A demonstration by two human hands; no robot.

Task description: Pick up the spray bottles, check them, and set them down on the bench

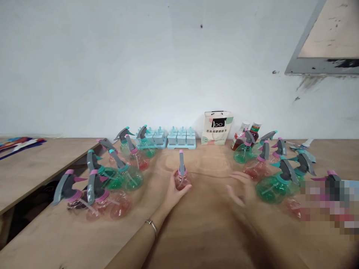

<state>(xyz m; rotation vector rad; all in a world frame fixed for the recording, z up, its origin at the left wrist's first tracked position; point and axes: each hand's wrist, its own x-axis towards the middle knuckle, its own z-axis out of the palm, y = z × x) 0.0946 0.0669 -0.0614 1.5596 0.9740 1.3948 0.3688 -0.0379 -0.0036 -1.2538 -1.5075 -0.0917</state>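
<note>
Left hand (172, 192) curls around the bulb of an upright pink-collared spray bottle (183, 181) at the middle of the counter (196, 231), well apart from the blurred right hand (246, 188), whose fingers are parted near the right-hand cluster of spray bottles (276, 188). Between that and the left-hand cluster (131, 177), an open lane of wood runs from the light-blue ice-pop molds (181, 140) and paper bag (215, 134) by the wall (140, 67) to the near side; a dark gap (42, 194) separates the counter's left edge from a side counter (36, 164).
</note>
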